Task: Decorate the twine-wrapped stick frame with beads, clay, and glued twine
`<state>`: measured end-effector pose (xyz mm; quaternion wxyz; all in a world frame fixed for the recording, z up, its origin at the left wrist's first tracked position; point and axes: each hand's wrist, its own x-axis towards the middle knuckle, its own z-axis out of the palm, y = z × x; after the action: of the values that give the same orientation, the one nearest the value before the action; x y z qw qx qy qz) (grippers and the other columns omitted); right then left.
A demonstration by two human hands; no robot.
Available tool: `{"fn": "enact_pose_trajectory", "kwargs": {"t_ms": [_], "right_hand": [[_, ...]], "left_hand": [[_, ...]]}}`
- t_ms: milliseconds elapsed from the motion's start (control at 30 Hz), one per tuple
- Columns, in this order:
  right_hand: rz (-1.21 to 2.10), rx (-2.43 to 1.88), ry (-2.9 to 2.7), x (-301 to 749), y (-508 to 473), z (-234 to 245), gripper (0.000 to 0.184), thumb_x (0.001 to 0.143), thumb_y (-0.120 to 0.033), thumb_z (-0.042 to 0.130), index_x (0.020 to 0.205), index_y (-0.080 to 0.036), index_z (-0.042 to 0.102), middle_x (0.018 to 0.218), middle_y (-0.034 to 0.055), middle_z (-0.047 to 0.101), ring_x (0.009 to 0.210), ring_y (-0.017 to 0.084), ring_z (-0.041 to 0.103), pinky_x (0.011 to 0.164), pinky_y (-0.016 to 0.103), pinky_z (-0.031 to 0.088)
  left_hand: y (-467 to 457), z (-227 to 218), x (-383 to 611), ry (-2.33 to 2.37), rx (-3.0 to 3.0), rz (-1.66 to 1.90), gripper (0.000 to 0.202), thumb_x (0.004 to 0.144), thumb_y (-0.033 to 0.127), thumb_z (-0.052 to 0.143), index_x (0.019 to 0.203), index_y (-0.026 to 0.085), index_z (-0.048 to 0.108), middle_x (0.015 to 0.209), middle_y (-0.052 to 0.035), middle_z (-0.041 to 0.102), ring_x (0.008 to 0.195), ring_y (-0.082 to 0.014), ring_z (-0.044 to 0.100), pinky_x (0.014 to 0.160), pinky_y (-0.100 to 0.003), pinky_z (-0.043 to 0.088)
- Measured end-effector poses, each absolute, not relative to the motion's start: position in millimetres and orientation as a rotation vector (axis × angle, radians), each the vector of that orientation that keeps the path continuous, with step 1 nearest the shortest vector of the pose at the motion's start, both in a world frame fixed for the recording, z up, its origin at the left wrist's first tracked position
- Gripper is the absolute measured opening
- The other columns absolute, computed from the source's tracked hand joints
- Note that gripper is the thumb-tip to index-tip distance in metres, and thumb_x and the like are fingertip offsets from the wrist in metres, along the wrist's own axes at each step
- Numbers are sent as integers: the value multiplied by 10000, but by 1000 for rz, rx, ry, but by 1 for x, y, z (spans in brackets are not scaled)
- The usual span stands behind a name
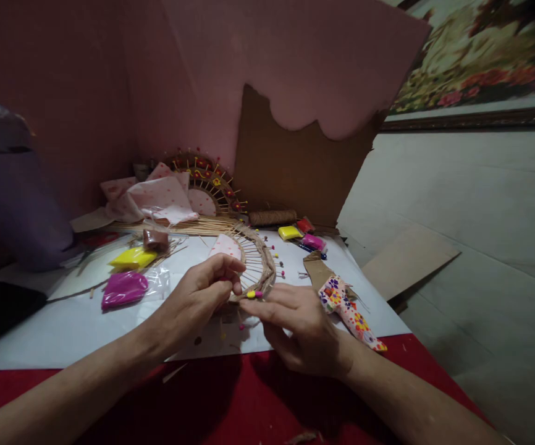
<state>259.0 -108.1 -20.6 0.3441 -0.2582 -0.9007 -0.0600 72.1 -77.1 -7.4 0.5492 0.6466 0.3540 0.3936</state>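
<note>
My left hand (pixel 207 285) is over the left side of a twine-wrapped half ring (pixel 267 259) with thin stick spokes. Its thumb and fingers are pinched together, and whatever lies between them is too small to make out. My right hand (pixel 298 324) comes in at the ring's near end, its fingers closed with the tips at a small yellow and magenta clay piece (pixel 253 295). Coloured beads on stick ends (pixel 275 256) stand out round the ring. Inside it sits a pink dotted fabric-covered piece (pixel 225 247). My hands hide the ring's near part.
Left lie yellow (pixel 133 258) and magenta clay packets (pixel 123 290). Behind are thin sticks (pixel 179 225), a twine roll (pixel 273 217), a finished decorated half wheel (pixel 216 182) and upright cardboard (pixel 295 161). A flower-patterned fabric piece (pixel 353 315) lies right, a dark object (pixel 5 312) far left.
</note>
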Motion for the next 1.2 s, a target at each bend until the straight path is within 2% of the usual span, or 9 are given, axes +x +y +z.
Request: {"fn": "enact_pose_trajectory", "kwargs": {"t_ms": [167, 300, 400, 567, 667, 767, 867, 1000, 1200], "right_hand": [[-91, -684, -2319, 256, -112, -23, 278, 829, -93, 458, 1063, -158, 594, 775, 59, 655, 664, 158, 559, 610, 302, 463], [-7, -770, -2113, 253, -115, -21, 233, 825, -115, 532, 1034, -206, 584, 882, 57, 625, 836, 176, 579, 739, 343, 491], [53, -820, -2093, 248, -118, -19, 251, 826, -164, 559, 1075, -196, 564, 957, 76, 589, 920, 194, 557, 790, 363, 494], [163, -859, -2220, 244, -118, -20, 182, 865, -190, 497, 1024, -179, 585, 977, 89, 574, 961, 201, 535, 838, 375, 480], [153, -838, -2134, 245, -116, -21, 126, 863, -181, 496, 964, -197, 570, 955, 76, 594, 941, 194, 549, 826, 373, 476], [132, -870, -2042, 247, -114, -22, 77, 850, -179, 508, 907, -197, 556, 869, 56, 603, 844, 181, 561, 757, 351, 476], [158, -902, -2003, 248, -114, -23, 45, 839, -185, 522, 864, -194, 558, 801, 39, 599, 750, 162, 551, 669, 311, 465], [280, -932, -1904, 250, -114, -24, 53, 832, -183, 520, 850, -187, 571, 747, 19, 593, 641, 130, 525, 600, 283, 456], [576, -902, -1736, 252, -112, -28, 84, 859, -235, 531, 920, -184, 558, 805, 26, 618, 703, 128, 590, 606, 263, 488]], "left_hand": [[-78, -8, 71, 706, 1225, 797, 368, 758, 320, 625, 1078, 165, 531, 772, 4, 535, 547, -66, 432, 489, -203, 298], [-79, -11, 70, 633, 1070, 693, 622, 804, 624, 467, 1252, 193, 453, 754, -5, 517, 551, -83, 430, 487, -206, 290], [-83, -15, 71, 641, 1152, 646, 752, 781, 725, 349, 1327, 210, 393, 723, -3, 508, 517, -83, 395, 458, -202, 253], [-88, -16, 73, 630, 1343, 669, 733, 800, 705, 330, 1342, 214, 388, 928, -91, 583, 643, -130, 493, 535, -244, 389], [-86, -11, 73, 616, 1407, 680, 636, 824, 641, 399, 1282, 202, 433, 1008, -98, 577, 678, -130, 515, 567, -257, 421], [-83, -8, 74, 638, 1479, 697, 451, 772, 509, 602, 1047, 155, 550, 787, -27, 582, 595, -99, 482, 501, -210, 375], [-81, -10, 74, 687, 1431, 727, 313, 761, 416, 646, 897, 148, 557, 592, 34, 521, 502, -72, 439, 440, -175, 307], [-78, -13, 71, 683, 1279, 779, 251, 767, 350, 646, 891, 147, 566, 603, 26, 547, 481, -65, 449, 443, -179, 305], [-71, -10, 64, 649, 1130, 830, 193, 820, 343, 574, 819, 150, 564, 616, 20, 534, 472, -65, 451, 429, -183, 291]]}}
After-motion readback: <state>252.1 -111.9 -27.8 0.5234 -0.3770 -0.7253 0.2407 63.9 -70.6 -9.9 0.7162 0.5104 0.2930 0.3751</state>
